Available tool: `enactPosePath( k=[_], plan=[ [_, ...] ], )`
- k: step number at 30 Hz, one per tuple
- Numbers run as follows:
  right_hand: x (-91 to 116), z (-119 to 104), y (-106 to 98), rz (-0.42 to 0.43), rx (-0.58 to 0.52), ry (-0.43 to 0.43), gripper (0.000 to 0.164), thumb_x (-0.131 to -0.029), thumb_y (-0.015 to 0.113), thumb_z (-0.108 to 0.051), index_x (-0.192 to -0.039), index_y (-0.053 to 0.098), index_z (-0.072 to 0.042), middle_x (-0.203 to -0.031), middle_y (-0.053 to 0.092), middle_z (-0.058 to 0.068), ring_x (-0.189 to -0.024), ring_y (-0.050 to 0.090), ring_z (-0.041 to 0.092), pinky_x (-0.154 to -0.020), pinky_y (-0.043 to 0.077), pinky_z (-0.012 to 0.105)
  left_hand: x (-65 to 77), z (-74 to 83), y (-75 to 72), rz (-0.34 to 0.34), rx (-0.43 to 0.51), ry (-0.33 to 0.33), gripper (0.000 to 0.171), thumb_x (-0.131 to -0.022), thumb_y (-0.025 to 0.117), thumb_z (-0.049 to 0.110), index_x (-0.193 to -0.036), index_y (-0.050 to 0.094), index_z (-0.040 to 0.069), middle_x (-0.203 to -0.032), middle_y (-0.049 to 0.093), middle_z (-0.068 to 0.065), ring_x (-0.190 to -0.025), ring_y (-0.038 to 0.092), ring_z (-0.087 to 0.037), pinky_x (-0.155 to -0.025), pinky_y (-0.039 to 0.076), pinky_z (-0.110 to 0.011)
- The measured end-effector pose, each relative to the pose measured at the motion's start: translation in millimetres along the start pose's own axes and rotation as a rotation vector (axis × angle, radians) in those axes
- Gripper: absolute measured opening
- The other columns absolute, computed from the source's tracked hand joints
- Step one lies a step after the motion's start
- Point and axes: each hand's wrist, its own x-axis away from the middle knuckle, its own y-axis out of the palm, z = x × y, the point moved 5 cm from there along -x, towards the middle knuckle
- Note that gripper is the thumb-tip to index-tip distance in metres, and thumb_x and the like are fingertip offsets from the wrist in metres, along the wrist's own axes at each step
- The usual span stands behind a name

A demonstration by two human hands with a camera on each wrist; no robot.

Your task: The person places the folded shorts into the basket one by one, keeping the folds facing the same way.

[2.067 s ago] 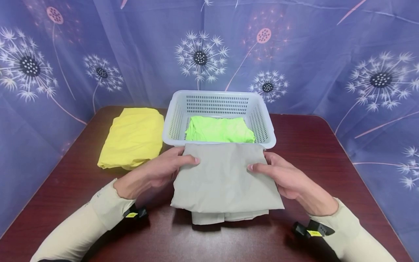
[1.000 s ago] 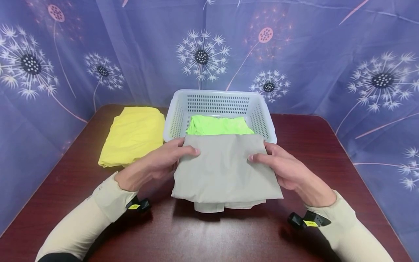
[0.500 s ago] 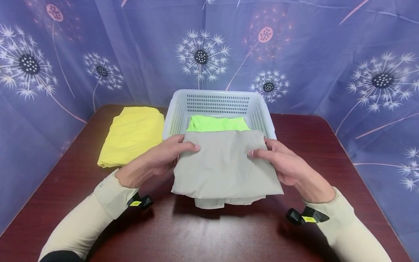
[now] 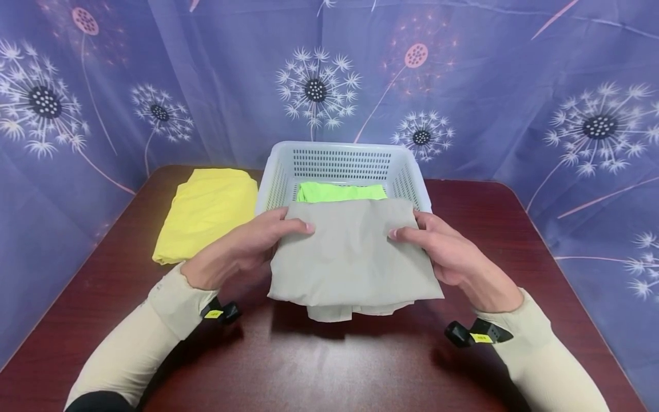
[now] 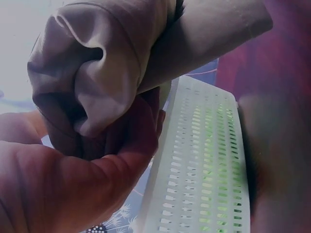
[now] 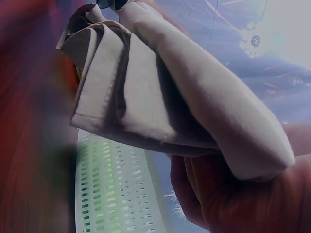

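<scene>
A folded grey garment (image 4: 352,257) hangs level between both hands, its upper edge overlapping the near rim of the basket in the head view. On its left side the left hand (image 4: 257,240) grips it, thumb on top and fingers underneath. The right hand (image 4: 453,252) pinches the opposite side the same way. From the right wrist, the garment's stacked layers (image 6: 138,97) and a stitched hem show. A pale plastic basket (image 4: 342,150) stands behind it, and inside lies a bright green folded cloth (image 4: 340,192), partly hidden by the garment.
A folded yellow cloth (image 4: 208,212) lies on the table left of the basket. The dark red-brown table (image 4: 329,366) runs up to a blue dandelion-print curtain (image 4: 231,74) at the back and sides.
Both hands have carried the grey garment forward toward the basket, so it covers the near rim and more of the green cloth. The grip, the basket and the yellow cloth stay the same.
</scene>
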Motion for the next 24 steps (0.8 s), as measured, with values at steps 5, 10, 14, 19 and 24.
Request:
enactPosePath(
  k=[5, 10, 14, 19, 24],
  plan=[
    [-3, -2, -1, 0.002, -0.003, -0.012, 0.037, -0.106, 0.053, -0.006, -0.140, 0.041, -0.005, -0.118, 0.069, 0.012, -0.100, 0.077, 0.030, -0.079, 0.063, 0.058, -0.2, 3.4, -1.5, -0.033, -0.015, 0.015, 0.038, -0.103, 0.058, 0.010, -0.140, 0.056, 0.004, -0.117, 0.075, -0.010, -0.099, 0.077, -0.024, -0.083, 0.064, -0.044],
    [-6, -3, -3, 0.016, 0.000, -0.014, 0.035, -0.106, 0.053, -0.006, -0.140, 0.042, -0.006, -0.117, 0.070, 0.011, -0.099, 0.077, 0.030, -0.078, 0.063, 0.057, -1.4, 2.0, -1.9, -0.064, -0.019, 0.006, 0.039, -0.106, 0.055, 0.009, -0.145, 0.053, 0.005, -0.120, 0.074, -0.010, -0.101, 0.076, -0.024, -0.085, 0.063, -0.043],
    [-9, -4, -6, 0.021, 0.007, -0.018, 0.034, -0.106, 0.052, -0.006, -0.139, 0.043, -0.004, -0.115, 0.071, 0.011, -0.097, 0.078, 0.028, -0.078, 0.064, 0.054, -1.6, 3.1, -0.5, -0.077, -0.021, 0.012, 0.043, -0.108, 0.052, 0.009, -0.151, 0.047, 0.008, -0.126, 0.071, -0.012, -0.105, 0.075, -0.024, -0.087, 0.063, -0.045],
    [-11, -6, -9, 0.035, 0.001, -0.016, 0.033, -0.107, 0.051, -0.006, -0.139, 0.045, -0.004, -0.113, 0.072, 0.009, -0.095, 0.078, 0.026, -0.077, 0.065, 0.050, -1.8, 6.0, 0.5, -0.078, -0.028, 0.019, 0.046, -0.109, 0.051, 0.010, -0.154, 0.045, 0.013, -0.131, 0.068, -0.014, -0.108, 0.074, -0.025, -0.088, 0.062, -0.047],
    [-12, -7, -12, 0.055, 0.001, -0.004, 0.032, -0.106, 0.051, -0.006, -0.137, 0.046, -0.003, -0.111, 0.073, 0.009, -0.093, 0.078, 0.025, -0.076, 0.065, 0.050, -3.2, 6.8, -0.1, -0.081, -0.029, 0.016, 0.045, -0.110, 0.051, 0.012, -0.154, 0.044, 0.014, -0.130, 0.068, -0.014, -0.106, 0.075, -0.025, -0.087, 0.063, -0.047]
  ],
)
